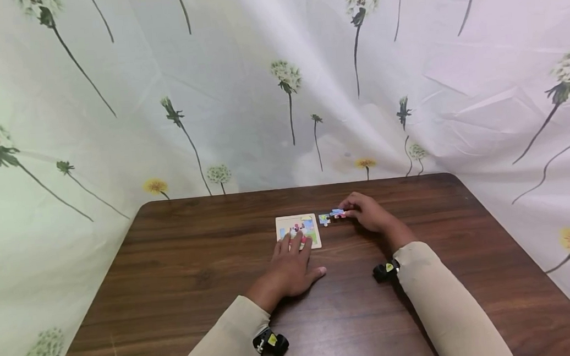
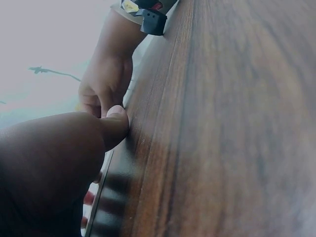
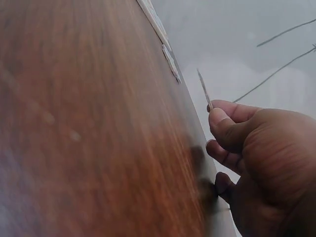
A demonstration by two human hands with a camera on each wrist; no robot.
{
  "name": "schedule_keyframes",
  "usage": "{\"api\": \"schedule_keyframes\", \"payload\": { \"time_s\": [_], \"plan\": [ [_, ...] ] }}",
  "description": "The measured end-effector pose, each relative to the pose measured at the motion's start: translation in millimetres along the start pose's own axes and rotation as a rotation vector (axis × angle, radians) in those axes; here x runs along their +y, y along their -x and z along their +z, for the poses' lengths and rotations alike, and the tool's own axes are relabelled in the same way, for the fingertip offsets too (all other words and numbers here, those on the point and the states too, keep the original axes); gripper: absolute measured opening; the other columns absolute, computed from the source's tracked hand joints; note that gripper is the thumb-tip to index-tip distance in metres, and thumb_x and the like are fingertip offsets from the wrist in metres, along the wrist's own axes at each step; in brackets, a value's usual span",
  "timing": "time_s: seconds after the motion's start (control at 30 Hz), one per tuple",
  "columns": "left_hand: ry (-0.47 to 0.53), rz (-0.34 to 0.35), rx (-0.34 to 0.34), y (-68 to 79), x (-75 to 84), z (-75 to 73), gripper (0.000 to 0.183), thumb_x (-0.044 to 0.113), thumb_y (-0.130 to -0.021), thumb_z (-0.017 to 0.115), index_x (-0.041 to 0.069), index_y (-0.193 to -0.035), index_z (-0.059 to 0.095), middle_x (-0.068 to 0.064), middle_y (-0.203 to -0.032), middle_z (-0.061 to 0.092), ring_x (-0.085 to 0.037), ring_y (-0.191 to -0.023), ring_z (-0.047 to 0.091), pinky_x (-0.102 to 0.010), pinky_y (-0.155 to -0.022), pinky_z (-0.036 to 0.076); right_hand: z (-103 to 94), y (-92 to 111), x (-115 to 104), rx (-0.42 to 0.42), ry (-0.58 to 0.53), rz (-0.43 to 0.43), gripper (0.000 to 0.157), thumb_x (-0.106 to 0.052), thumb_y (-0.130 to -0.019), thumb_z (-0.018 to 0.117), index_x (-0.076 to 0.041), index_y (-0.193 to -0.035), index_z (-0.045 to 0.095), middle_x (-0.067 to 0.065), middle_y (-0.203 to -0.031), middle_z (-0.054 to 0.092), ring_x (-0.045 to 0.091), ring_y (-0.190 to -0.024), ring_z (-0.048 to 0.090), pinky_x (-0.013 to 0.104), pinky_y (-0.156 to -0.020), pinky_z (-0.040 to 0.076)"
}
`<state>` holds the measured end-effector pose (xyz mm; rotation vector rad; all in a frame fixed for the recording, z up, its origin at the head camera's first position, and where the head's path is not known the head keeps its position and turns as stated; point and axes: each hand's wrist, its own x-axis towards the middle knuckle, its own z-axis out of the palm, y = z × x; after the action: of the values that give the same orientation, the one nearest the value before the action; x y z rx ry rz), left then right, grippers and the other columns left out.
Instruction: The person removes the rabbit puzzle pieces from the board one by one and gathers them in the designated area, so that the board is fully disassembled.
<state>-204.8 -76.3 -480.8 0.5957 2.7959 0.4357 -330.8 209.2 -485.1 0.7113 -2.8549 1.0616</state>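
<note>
A square jigsaw puzzle board with a pale frame and a cartoon picture lies near the middle of the table. My left hand rests on its near part with fingers spread and straight, covering some of the picture. To the right of the board, my right hand pinches a puzzle piece between thumb and fingertips. The right wrist view shows that held piece edge-on, raised off the table. Another puzzle piece, blue with green and yellow, lies between the board and the held piece.
The dark brown wooden table has rounded far corners. Behind it hangs a pale cloth printed with dandelions, also along both sides. Each wrist carries a small black camera, the left camera being close to the table's near side.
</note>
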Motion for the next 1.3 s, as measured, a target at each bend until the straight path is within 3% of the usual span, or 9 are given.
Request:
{"api": "schedule_keyframes", "payload": {
  "time_s": [0.43, 0.6, 0.9, 1.3],
  "plan": [
    [-0.01, 0.002, 0.024, 2.0, 0.5, -1.0, 0.088, 0.065, -0.109, 0.053, 0.011, -0.174, 0.03, -0.017, -0.184, 0.016, -0.046, -0.171, 0.01, -0.063, -0.137, 0.012, 1.1, 3, 2, -0.014, 0.001, 0.021, 0.019, -0.002, -0.106, 0.069, -0.005, -0.12, 0.08, 0.013, -0.119, 0.065, 0.03, -0.113, 0.065, 0.049, -0.1, 0.053],
    [0.006, -0.003, 0.021, -2.3, -3.7, 3.9, 0.091, 0.069, -0.107, 0.051, 0.014, -0.175, 0.027, -0.015, -0.185, 0.013, -0.045, -0.172, 0.006, -0.064, -0.138, 0.008, 1.3, 2, 4, -0.029, 0.011, 0.021, 0.019, -0.002, -0.105, 0.069, -0.005, -0.12, 0.081, 0.014, -0.122, 0.064, 0.033, -0.118, 0.064, 0.053, -0.105, 0.053],
    [0.003, 0.002, 0.019, 4.7, 2.3, -2.6, 0.088, 0.065, -0.108, 0.053, 0.011, -0.174, 0.031, -0.017, -0.184, 0.017, -0.046, -0.171, 0.01, -0.063, -0.137, 0.012, 3.3, 4, 5, -0.031, -0.018, 0.0, 0.018, -0.014, -0.1, 0.081, -0.006, -0.116, 0.081, 0.013, -0.123, 0.064, 0.029, -0.113, 0.063, 0.048, -0.101, 0.052],
    [-0.016, -0.006, 0.004, 4.8, 5.3, -4.1, 0.087, 0.066, -0.109, 0.053, 0.012, -0.174, 0.03, -0.015, -0.185, 0.016, -0.045, -0.171, 0.009, -0.062, -0.138, 0.012, 3.8, 5, 5, -0.02, -0.063, 0.031, 0.019, -0.017, -0.099, 0.084, -0.008, -0.115, 0.081, 0.011, -0.122, 0.064, 0.029, -0.115, 0.062, 0.049, -0.104, 0.05]
  ]
}}
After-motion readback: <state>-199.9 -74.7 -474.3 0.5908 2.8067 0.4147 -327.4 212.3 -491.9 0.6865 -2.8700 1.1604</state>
